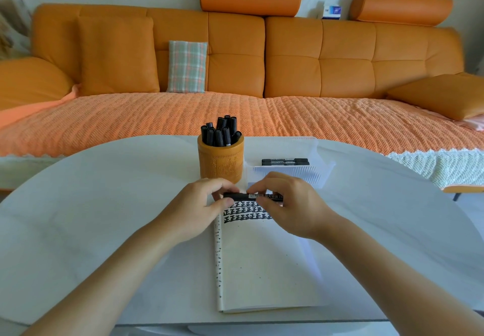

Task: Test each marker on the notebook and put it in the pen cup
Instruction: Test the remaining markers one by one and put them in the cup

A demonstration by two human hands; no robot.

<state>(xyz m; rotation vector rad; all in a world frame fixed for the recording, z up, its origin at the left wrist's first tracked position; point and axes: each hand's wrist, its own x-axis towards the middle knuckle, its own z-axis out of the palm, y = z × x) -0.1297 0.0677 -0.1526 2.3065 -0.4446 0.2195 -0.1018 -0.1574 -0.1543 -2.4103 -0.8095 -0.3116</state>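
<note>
Left hand: pinches the marker cap end.
Right hand: holds the marker's body, over the notebook.

Partly hidden: slim black marker under left hand and right hand; its label print was too small to read.

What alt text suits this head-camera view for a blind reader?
The left hand and right hand hold a black marker sideways over a notebook bearing black test marks; behind it, a pen cup holds more markers.
</note>
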